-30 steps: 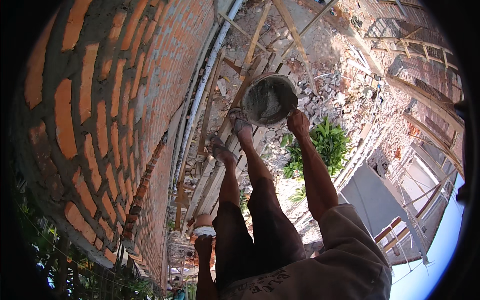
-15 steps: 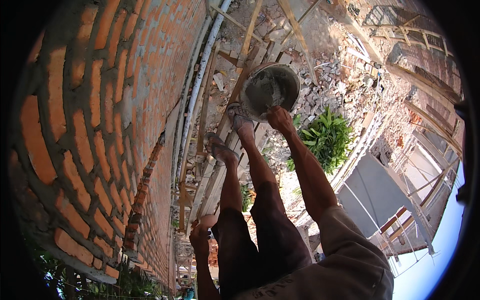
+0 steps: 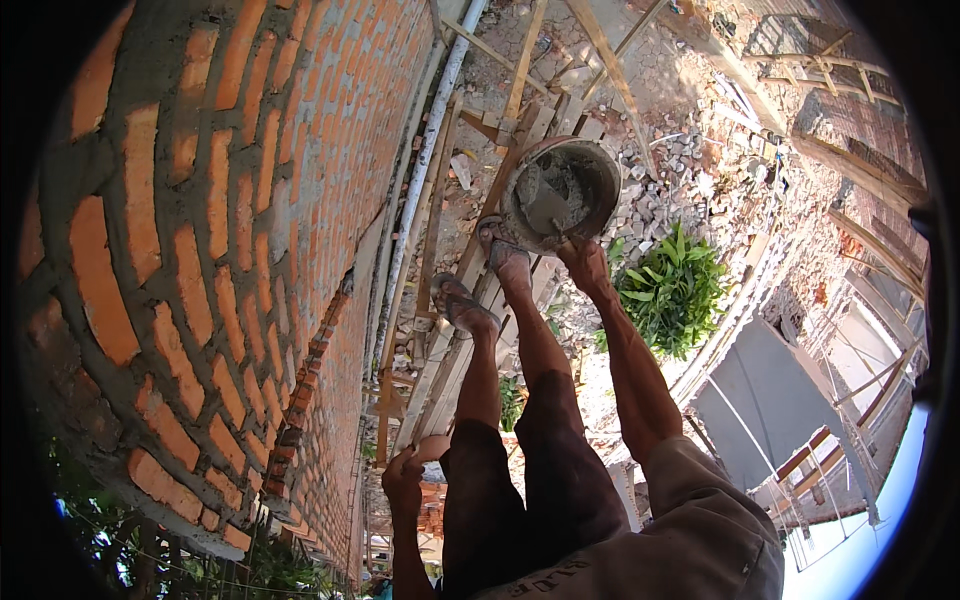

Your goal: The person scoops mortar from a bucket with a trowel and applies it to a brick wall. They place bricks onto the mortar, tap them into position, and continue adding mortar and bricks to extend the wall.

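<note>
My right hand (image 3: 585,266) is closed around the handle of a trowel (image 3: 547,209), at the near rim of a round bucket (image 3: 611,190). The trowel's grey blade lies over wet mortar (image 3: 578,196) inside the bucket. Low in the view, beside my left thigh, my left hand (image 3: 403,482) grips a pale orange brick (image 3: 432,448), of which only a part shows. The bucket rests on wooden planks (image 3: 470,262), close to my sandalled feet.
A tall brick wall (image 3: 215,215) with grey mortar joints rises along my left. A pale pipe (image 3: 428,150) runs near its foot. Timber braces (image 3: 612,62) stand ahead. Broken rubble (image 3: 668,165) and a leafy green plant (image 3: 672,288) lie below on the right.
The trowel blade has come into sight over the mortar as my right hand turned at the bucket's rim. My left hand keeps hold of the brick. The whole view has shifted slightly.
</note>
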The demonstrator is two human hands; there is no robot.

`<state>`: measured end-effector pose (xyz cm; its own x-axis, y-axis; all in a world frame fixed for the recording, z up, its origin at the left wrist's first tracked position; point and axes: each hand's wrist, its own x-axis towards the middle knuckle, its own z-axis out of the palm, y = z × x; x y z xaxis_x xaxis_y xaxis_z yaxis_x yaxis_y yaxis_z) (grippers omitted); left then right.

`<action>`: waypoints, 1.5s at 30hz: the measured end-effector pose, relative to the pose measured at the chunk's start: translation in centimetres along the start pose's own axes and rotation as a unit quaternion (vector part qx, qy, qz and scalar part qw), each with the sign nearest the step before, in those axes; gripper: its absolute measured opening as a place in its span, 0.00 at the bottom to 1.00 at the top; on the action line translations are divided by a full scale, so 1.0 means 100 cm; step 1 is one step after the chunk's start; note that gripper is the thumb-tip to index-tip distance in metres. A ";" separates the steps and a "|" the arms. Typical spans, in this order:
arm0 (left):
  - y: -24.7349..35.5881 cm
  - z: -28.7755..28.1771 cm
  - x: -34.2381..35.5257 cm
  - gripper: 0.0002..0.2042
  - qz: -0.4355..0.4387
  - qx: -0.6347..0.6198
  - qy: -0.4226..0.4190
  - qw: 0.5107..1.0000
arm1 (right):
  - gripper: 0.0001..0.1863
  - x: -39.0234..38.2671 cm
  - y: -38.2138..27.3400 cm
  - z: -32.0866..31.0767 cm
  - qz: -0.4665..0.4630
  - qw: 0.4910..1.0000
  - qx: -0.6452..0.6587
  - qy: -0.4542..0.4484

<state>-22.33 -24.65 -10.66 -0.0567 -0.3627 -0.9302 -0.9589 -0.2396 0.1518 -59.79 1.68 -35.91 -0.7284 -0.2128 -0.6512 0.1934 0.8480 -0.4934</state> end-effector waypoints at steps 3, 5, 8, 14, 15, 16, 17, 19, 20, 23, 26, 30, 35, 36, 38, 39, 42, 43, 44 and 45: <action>0.075 -0.014 -0.013 0.19 0.102 0.073 0.105 0.986 | 0.16 -0.038 -0.008 -0.026 0.027 0.984 0.172 -0.032; 0.141 -0.039 -0.030 0.16 0.237 0.097 0.203 0.945 | 0.15 -0.061 -0.027 -0.044 0.010 0.988 0.152 -0.032; 0.235 -0.099 -0.072 0.15 0.417 0.174 0.440 0.776 | 0.15 -0.099 -0.063 -0.074 0.043 0.987 0.151 -0.022; 0.343 -0.218 -0.128 0.16 0.371 0.317 0.593 0.640 | 0.13 -0.171 -0.127 -0.123 0.026 0.982 0.188 0.009; 0.352 -0.228 -0.129 0.17 0.362 0.332 0.561 0.666 | 0.13 -0.180 -0.138 -0.130 0.018 0.983 0.181 0.010; 0.359 -0.237 -0.130 0.19 0.355 0.346 0.527 0.691 | 0.13 -0.188 -0.147 -0.136 -0.001 0.982 0.190 0.009; 0.363 -0.248 -0.133 0.21 0.357 0.294 0.405 0.789 | 0.13 -0.195 -0.157 -0.140 -0.013 0.982 0.185 0.019; 0.369 -0.267 -0.140 0.26 0.347 0.159 0.118 0.917 | 0.14 -0.207 -0.174 -0.147 0.000 0.978 0.207 0.005; 0.376 -0.272 -0.138 0.28 0.364 0.114 0.097 0.919 | 0.13 -0.212 -0.180 -0.150 -0.025 0.980 0.196 0.005; 0.409 -0.271 -0.121 0.32 0.415 0.068 0.168 0.892 | 0.13 -0.226 -0.196 -0.155 -0.041 0.982 0.185 0.013; 0.465 -0.250 -0.093 0.34 0.458 0.251 0.402 0.752 | 0.12 -0.237 -0.206 -0.159 -0.028 0.983 0.182 0.000; 0.535 -0.233 -0.081 0.41 0.517 0.313 0.362 0.710 | 0.11 -0.253 -0.221 -0.171 -0.042 0.987 0.155 -0.028; 0.587 -0.214 -0.071 0.45 0.537 0.308 0.380 0.688 | 0.12 -0.271 -0.243 -0.188 -0.079 0.988 0.133 -0.028; 0.600 -0.215 -0.069 0.44 0.522 0.282 0.366 0.717 | 0.12 -0.273 -0.248 -0.190 -0.081 0.989 0.124 -0.024; 0.607 -0.215 -0.068 0.42 0.515 0.216 0.358 0.749 | 0.11 -0.274 -0.260 -0.195 -0.086 0.990 0.108 -0.033; 0.606 -0.217 -0.069 0.40 0.520 0.176 0.365 0.752 | 0.12 -0.274 -0.267 -0.197 -0.102 0.990 0.095 -0.036; 0.591 -0.229 -0.090 0.39 0.531 0.049 0.378 0.756 | 0.15 -0.269 -0.303 -0.202 -0.148 0.986 0.061 -0.047; 0.579 -0.235 -0.103 0.38 0.531 0.006 0.380 0.757 | 0.17 -0.268 -0.320 -0.202 -0.127 0.989 0.056 -0.046; 0.566 -0.243 -0.117 0.39 0.529 -0.029 0.394 0.751 | 0.18 -0.266 -0.339 -0.204 -0.173 0.979 0.096 -0.059; 0.550 -0.250 -0.133 0.39 0.526 -0.063 0.407 0.744 | 0.18 -0.265 -0.360 -0.206 -0.176 0.972 0.129 -0.084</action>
<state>-67.40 -55.52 18.41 -0.5206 -0.8224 0.2293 -0.4663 0.4988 0.7306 -61.01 -13.17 10.98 -0.6653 -0.5632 -0.4900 0.1249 0.5631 -0.8169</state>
